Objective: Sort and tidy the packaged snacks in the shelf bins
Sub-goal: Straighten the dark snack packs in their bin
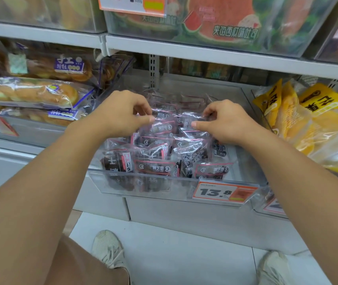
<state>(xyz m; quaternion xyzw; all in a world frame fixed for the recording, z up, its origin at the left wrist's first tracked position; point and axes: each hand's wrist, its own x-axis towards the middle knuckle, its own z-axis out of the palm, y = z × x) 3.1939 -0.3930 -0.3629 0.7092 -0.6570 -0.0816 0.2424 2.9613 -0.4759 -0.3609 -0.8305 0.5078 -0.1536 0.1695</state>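
Shelves hold a clear bin (120, 185) of dark snack packs (158, 167), where the left hand (123, 114) and right hand (223, 122) each apparently pinch a pack, fingers curled, near the back.

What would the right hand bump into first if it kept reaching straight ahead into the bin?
Probably more snack packets piled behind the right hand, then the clear bin back wall; depth is hard to judge.

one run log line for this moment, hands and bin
left hand: pinches small clear dark-snack packet | right hand: pinches neighbouring clear packet | clear plastic bin: packets jumbled | step: tidying
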